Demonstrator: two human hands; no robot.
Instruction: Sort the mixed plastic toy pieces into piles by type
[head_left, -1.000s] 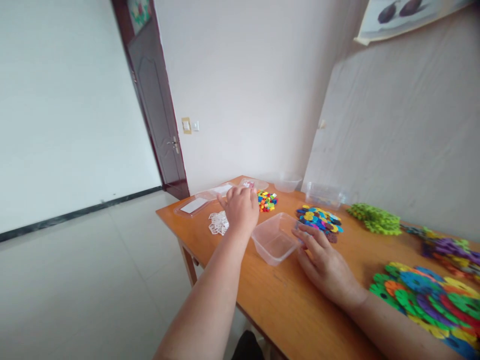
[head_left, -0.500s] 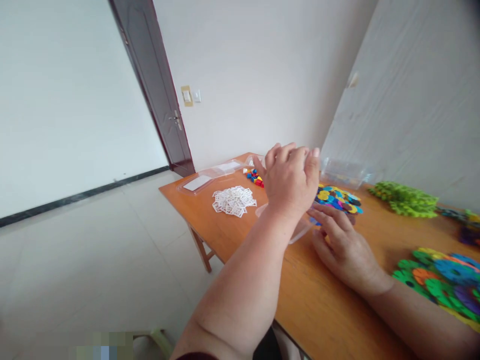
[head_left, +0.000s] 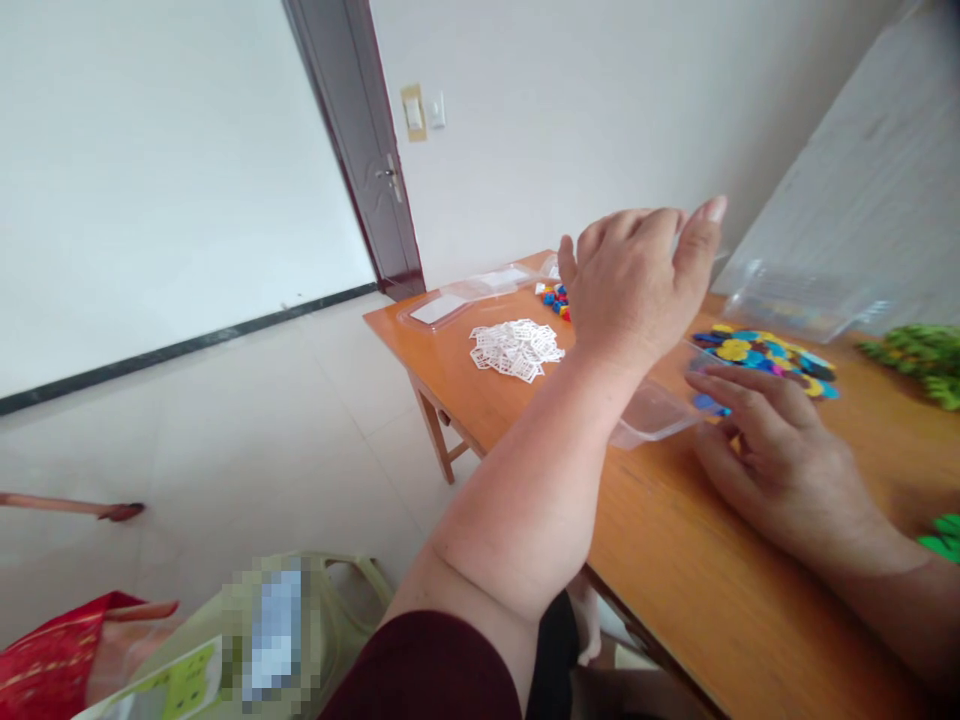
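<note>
My left hand (head_left: pixel 637 275) is raised over the table, back toward me, fingers bent forward and thumb sticking up at the right. Its fingertips are hidden, so whatever they grip cannot be made out. Below that wrist sits a clear plastic box (head_left: pixel 651 412), partly covered by my forearm. My right hand (head_left: pixel 780 460) is at the box's right corner, loosely bent, with fingers and thumb around the rim. Just behind it lie colourful flat discs (head_left: pixel 765 352). A heap of white lattice pieces (head_left: pixel 516 348) rests left of my left forearm.
Clear lids with white labels (head_left: pixel 442 308) lie at the table's far left. Small coloured blocks (head_left: pixel 555 298) are behind my left hand. Another clear container (head_left: pixel 802 300) and green pieces (head_left: pixel 919 360) stand toward the wall. A plastic stool (head_left: pixel 330 620) is below left.
The view has turned down and left, so the table sits farther right and the stool shows more. Both hands keep nearly the same pose around the clear box.
</note>
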